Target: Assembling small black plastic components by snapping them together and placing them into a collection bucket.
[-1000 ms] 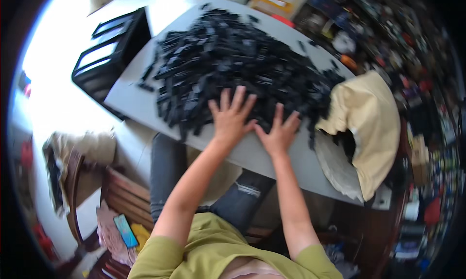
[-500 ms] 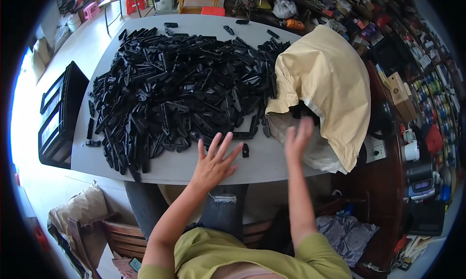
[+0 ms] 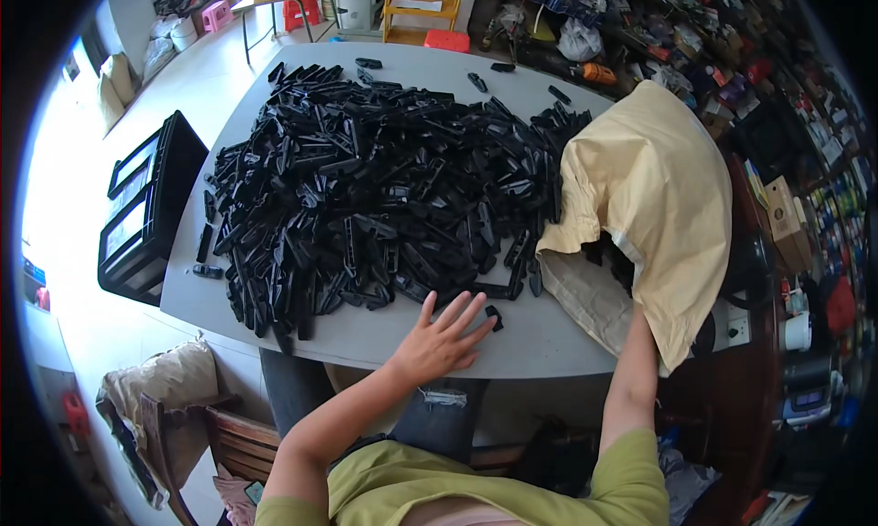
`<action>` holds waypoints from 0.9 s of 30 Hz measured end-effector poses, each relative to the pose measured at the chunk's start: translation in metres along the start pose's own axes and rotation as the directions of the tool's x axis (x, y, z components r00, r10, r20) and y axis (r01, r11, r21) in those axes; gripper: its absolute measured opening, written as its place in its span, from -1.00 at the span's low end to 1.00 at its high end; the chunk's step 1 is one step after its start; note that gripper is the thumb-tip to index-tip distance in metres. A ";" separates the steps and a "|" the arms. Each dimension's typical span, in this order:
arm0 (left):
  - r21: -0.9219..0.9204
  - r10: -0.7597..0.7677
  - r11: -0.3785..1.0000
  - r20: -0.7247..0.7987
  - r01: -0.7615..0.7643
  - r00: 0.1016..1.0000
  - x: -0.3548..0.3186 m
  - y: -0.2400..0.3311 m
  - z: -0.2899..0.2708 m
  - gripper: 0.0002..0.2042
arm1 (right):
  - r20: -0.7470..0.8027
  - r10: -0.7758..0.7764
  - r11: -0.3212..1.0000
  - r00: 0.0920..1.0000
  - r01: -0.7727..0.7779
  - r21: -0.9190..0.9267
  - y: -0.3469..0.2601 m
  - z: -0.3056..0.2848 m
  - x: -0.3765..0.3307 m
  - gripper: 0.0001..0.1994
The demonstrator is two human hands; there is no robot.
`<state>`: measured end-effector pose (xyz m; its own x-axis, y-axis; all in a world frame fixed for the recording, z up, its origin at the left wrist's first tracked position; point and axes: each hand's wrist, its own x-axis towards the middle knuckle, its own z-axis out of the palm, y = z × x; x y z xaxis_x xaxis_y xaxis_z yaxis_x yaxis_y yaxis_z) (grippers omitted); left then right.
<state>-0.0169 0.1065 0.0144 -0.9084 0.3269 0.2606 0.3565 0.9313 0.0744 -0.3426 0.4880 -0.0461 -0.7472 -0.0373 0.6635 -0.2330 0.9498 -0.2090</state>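
A big heap of black plastic parts (image 3: 384,187) covers most of the grey table (image 3: 549,348). My left hand (image 3: 444,336) lies open at the table's near edge, fingers spread, just short of the heap. A single small black part (image 3: 495,317) sits beside its fingertips. A beige sack (image 3: 649,187) lies on the table's right end, its mouth toward the heap, with more black parts spilling from it. My right forearm (image 3: 631,380) reaches up under the sack's lower flap, which hides the hand.
On the floor to the left stands a black crate (image 3: 146,215). A wooden chair (image 3: 238,444) and a beige bag (image 3: 169,380) are at lower left. Crowded shelves (image 3: 805,114) line the right side. Past the table's far end is a yellow rack (image 3: 421,5).
My right hand has moved right, off the heap's edge, and gone under the sack's flap. My left hand stays spread near the table's front edge. The view has shifted.
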 end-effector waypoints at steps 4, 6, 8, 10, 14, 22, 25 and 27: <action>-0.032 0.154 0.988 0.014 -0.154 0.988 0.005 -0.005 0.003 -0.42 | 0.067 0.110 0.984 0.992 -0.118 0.131 -0.016 -0.020 -0.030 -0.12; -0.078 0.294 0.953 0.019 -0.291 0.956 0.012 -0.008 0.007 -0.46 | 0.298 0.269 0.859 0.916 -0.368 0.355 -0.042 -0.030 -0.036 -0.19; -0.120 0.341 0.935 0.035 -0.335 0.939 0.014 -0.012 0.013 -0.46 | 0.446 0.263 0.820 0.856 -0.441 0.363 -0.082 -0.048 -0.043 -0.33; -0.176 0.399 0.906 0.051 -0.385 0.915 0.018 -0.016 0.016 -0.46 | 0.366 0.227 0.892 0.903 -0.343 0.293 -0.132 -0.071 -0.055 -0.45; -0.207 0.408 0.898 0.063 -0.388 0.911 0.019 -0.015 0.020 -0.46 | 0.110 0.152 0.961 0.982 -0.173 0.215 -0.189 -0.077 -0.090 -0.58; -0.186 0.207 0.956 -0.116 -0.226 0.971 -0.009 -0.013 0.007 -0.58 | 0.041 0.107 0.945 0.993 -0.115 0.306 -0.300 -0.097 -0.149 -0.60; -0.133 0.181 0.973 -0.084 -0.191 0.980 -0.030 -0.019 -0.006 -0.60 | 0.051 0.125 0.935 0.991 -0.135 0.329 -0.323 -0.098 -0.161 -0.57; -0.201 0.136 0.968 -0.093 -0.153 0.986 -0.040 -0.025 -0.012 -0.58 | -0.003 0.130 0.935 0.992 -0.121 0.333 -0.330 -0.096 -0.158 -0.55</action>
<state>0.0128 0.0683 0.0139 -0.8269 0.4344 0.3571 0.5276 0.8190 0.2254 -0.0880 0.2099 -0.0133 -0.7695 0.0871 0.6327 -0.3344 0.7891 -0.5152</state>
